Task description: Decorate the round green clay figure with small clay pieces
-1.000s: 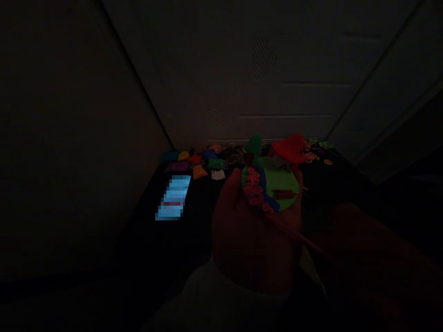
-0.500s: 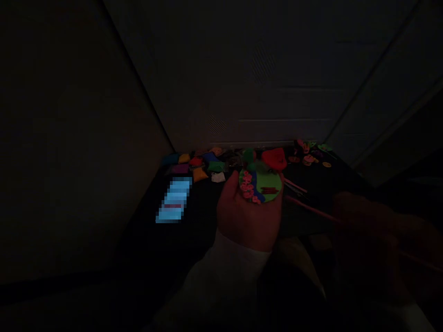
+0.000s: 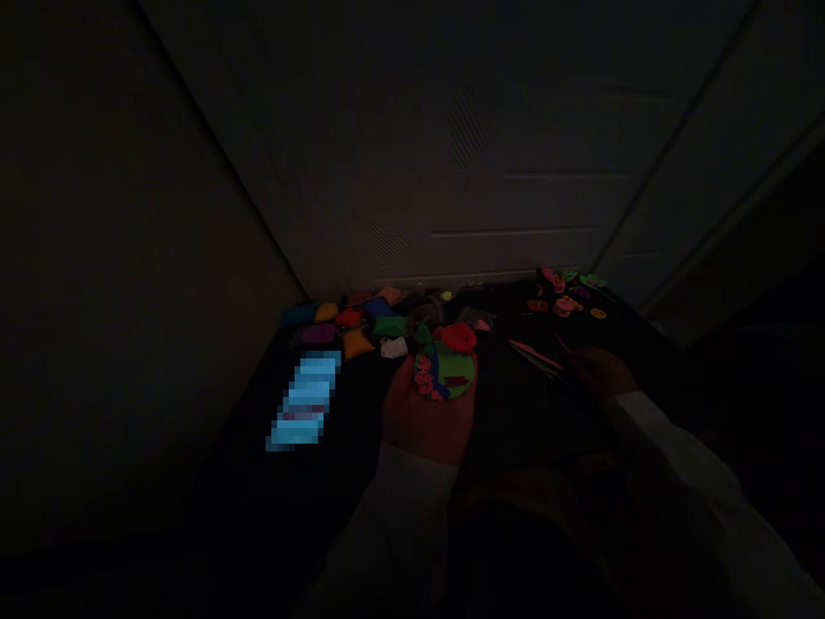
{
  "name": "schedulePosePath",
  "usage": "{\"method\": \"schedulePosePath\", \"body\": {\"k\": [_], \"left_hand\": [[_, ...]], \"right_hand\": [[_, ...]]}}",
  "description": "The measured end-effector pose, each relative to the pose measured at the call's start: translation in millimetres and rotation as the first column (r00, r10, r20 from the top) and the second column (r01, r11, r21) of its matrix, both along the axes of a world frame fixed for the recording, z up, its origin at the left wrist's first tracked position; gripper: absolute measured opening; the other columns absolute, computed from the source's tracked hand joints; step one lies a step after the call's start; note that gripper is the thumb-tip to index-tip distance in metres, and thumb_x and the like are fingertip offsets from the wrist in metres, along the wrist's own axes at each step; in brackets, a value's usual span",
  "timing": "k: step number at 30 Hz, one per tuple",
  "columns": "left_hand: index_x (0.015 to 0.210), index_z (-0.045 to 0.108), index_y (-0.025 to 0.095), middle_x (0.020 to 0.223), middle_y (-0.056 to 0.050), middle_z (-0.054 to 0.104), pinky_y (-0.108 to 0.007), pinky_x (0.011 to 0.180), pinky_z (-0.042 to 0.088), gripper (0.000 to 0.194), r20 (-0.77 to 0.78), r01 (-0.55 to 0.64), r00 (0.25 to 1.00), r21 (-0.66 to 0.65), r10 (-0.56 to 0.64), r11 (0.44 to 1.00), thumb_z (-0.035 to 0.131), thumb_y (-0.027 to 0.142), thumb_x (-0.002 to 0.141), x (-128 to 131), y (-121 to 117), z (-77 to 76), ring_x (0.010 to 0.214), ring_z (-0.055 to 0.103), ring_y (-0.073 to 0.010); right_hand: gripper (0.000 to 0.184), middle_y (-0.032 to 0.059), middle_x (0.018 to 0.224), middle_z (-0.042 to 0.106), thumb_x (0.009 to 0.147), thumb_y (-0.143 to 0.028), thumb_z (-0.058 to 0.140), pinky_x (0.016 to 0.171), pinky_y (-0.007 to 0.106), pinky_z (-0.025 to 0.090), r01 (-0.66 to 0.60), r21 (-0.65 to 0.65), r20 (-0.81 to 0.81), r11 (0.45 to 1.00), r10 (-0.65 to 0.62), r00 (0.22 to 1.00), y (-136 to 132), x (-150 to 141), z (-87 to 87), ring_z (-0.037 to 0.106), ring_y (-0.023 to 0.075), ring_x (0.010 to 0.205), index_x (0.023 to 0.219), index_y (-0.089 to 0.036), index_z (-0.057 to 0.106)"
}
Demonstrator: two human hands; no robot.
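My left hand [image 3: 426, 425] holds up a round clay model [image 3: 456, 371]. Its green base carries pink flowers along the left, a blue strip, and small dark red bars. A red clay piece [image 3: 459, 336] and a darker green one [image 3: 423, 338] rise at its back edge. At the right, my right hand [image 3: 604, 373] is closed on a thin pink clay tool [image 3: 562, 345], its tip pointing up and left. Just left of that hand, another pink tool [image 3: 532, 352] lies on the dark table beside what looks like scissors [image 3: 545, 367].
Packets of coloured clay, among them an orange packet [image 3: 357, 345] and a green packet [image 3: 390, 326], lie at the back left. A lit phone [image 3: 304, 401], blurred out, lies in front of them. Small finished clay pieces [image 3: 565, 306] sit at the back right. Lighting is very dim.
My right hand has gone from close in front, lower right, out to the table beside the tools, still holding the pink tool. The clay model appears lower and further left in view.
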State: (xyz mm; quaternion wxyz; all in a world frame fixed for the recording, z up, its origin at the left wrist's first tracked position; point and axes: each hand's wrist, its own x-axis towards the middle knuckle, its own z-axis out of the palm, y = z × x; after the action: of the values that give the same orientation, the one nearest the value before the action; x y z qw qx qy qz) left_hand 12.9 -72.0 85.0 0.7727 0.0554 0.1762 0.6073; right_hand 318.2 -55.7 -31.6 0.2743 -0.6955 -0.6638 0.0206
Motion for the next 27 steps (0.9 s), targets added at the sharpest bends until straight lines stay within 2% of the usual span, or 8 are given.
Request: {"method": "schedulePosePath", "body": {"k": [3, 6, 9, 11, 15, 18, 23, 27], "left_hand": [[0.091, 0.056, 0.020, 0.101, -0.003, 0.060, -0.037, 0.091, 0.039, 0.026, 0.008, -0.023, 1.000, 0.006, 0.023, 1.000, 0.032, 0.023, 0.081, 1, 8, -14.5, 0.106, 0.048, -0.0169], [0.091, 0.056, 0.017, 0.099, -0.006, 0.060, -0.034, 0.089, 0.040, 0.028, 0.000, 0.001, 1.000, -0.045, -0.001, 0.999, 0.030, 0.023, 0.082, 3, 12, -25.7, 0.104, 0.049, -0.0164], [0.093, 0.056, 0.015, 0.100, -0.008, 0.059, -0.038, 0.087, 0.040, 0.031, 0.041, 0.034, 0.999, -0.129, -0.029, 0.991, 0.030, 0.027, 0.081, 6, 11, -32.1, 0.104, 0.049, -0.0189], [0.095, 0.055, 0.016, 0.103, -0.007, 0.058, -0.041, 0.087, 0.040, 0.030, 0.053, 0.035, 0.998, -0.149, -0.028, 0.988, 0.032, 0.027, 0.080, 9, 9, -33.7, 0.104, 0.049, -0.0205], [0.097, 0.054, 0.020, 0.109, -0.004, 0.055, -0.043, 0.087, 0.038, 0.028, 0.025, 0.066, 0.998, -0.092, -0.064, 0.994, 0.036, 0.028, 0.079, 13, 5, -31.7, 0.106, 0.047, -0.0207], [0.098, 0.054, 0.021, 0.111, -0.003, 0.054, -0.037, 0.088, 0.039, 0.029, -0.009, 0.111, 0.994, -0.029, -0.111, 0.993, 0.034, 0.029, 0.079, 15, 2, -29.3, 0.108, 0.045, -0.0180], [0.100, 0.054, 0.021, 0.111, -0.003, 0.054, -0.034, 0.089, 0.038, 0.033, -0.058, 0.173, 0.983, 0.026, -0.172, 0.985, 0.030, 0.030, 0.080, 18, -1, -31.8, 0.108, 0.046, -0.0166], [0.101, 0.053, 0.019, 0.110, -0.005, 0.054, -0.035, 0.087, 0.039, 0.036, -0.090, 0.231, 0.969, 0.013, -0.229, 0.973, 0.029, 0.033, 0.080, 19, 2, -40.7, 0.107, 0.047, -0.0184]], "right_hand": [[0.026, 0.0073, 0.091, 0.059, 0.072, -0.035, 0.046, 0.080, 0.035, 0.039, 0.006, -0.009, -0.032, 1.000, -0.007, 0.999, 3, 1, 0.5, 0.052, 0.0197, 0.087, 0.085, -0.019, 0.063], [0.028, 0.0100, 0.091, 0.057, 0.073, -0.037, 0.046, 0.083, 0.038, 0.036, 0.049, 0.019, -0.101, 0.999, -0.046, 0.994, 1, -10, 10.5, 0.050, 0.0214, 0.089, 0.083, -0.016, 0.063], [0.032, 0.0105, 0.092, 0.055, 0.073, -0.040, 0.045, 0.085, 0.040, 0.034, 0.071, 0.049, -0.216, 0.996, -0.059, 0.975, -7, -39, 29.2, 0.048, 0.0224, 0.091, 0.084, -0.015, 0.061], [0.033, 0.0076, 0.089, 0.056, 0.074, -0.042, 0.044, 0.082, 0.036, 0.037, 0.017, 0.029, -0.326, 0.999, -0.006, 0.945, -16, -69, 43.8, 0.050, 0.0191, 0.087, 0.084, -0.016, 0.061], [0.032, 0.0028, 0.091, 0.060, 0.071, -0.045, 0.049, 0.080, 0.028, 0.040, -0.175, -0.056, -0.568, 0.983, 0.113, 0.816, -26, -126, 66.1, 0.053, 0.0159, 0.088, 0.086, -0.018, 0.061], [0.034, 0.0035, 0.088, 0.061, 0.070, -0.043, 0.051, 0.078, 0.027, 0.041, -0.267, -0.092, -0.716, 0.959, 0.122, 0.687, -25, -151, 70.8, 0.054, 0.0154, 0.085, 0.086, -0.015, 0.060], [0.034, 0.0025, 0.081, 0.062, 0.063, -0.044, 0.058, 0.075, 0.026, 0.041, -0.337, -0.142, -0.859, 0.931, 0.054, 0.510, -19, -161, 63.4, 0.055, 0.0141, 0.078, 0.080, -0.015, 0.061], [0.033, 0.0006, 0.072, 0.060, 0.057, -0.042, 0.063, 0.066, 0.023, 0.040, -0.365, -0.201, -0.908, 0.909, -0.033, 0.418, -15, -158, 53.2, 0.053, 0.0105, 0.067, 0.075, -0.014, 0.060]]}}
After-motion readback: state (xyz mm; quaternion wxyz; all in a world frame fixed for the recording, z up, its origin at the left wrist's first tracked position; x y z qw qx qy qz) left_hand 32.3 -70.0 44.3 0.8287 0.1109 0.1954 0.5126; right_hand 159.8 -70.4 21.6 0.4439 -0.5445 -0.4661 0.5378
